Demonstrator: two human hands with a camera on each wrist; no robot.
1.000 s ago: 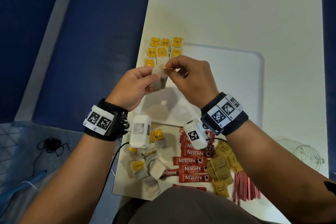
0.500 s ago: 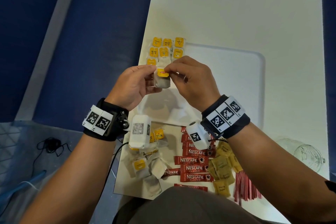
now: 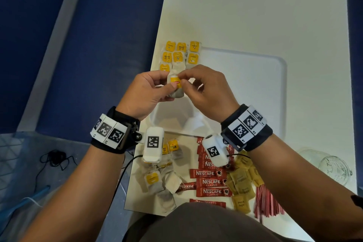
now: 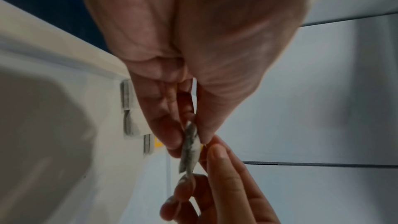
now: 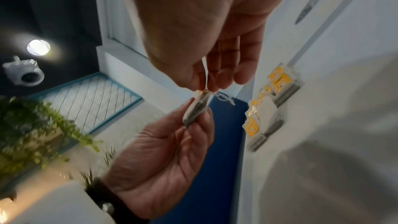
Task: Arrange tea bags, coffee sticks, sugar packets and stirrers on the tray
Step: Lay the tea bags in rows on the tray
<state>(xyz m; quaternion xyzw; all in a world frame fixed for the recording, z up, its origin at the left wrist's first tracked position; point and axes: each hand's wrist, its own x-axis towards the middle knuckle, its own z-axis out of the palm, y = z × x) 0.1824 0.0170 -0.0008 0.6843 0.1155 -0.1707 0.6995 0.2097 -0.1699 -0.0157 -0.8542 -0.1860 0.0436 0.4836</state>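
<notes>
White surface [image 3: 255, 25], pale plastic tray [image 3: 275, 84] beneath both hands. Left hand [image 3: 145, 92] fingers pinch grey paper tea bag [image 3: 175, 88] by its sides; right hand [image 3: 208, 88] fingers pinch its yellow tag at top. Judgement: flatten tag onto bag, then set it beside placed yellow-tagged tea bags [image 3: 180, 53] just beyond fingertips.

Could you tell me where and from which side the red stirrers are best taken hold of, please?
Probably mid-length, from above: the red stirrers lie flat in a fanned bundle beside the sugar packets, so fingers pinching across the thin sticks would gather several together.
</notes>
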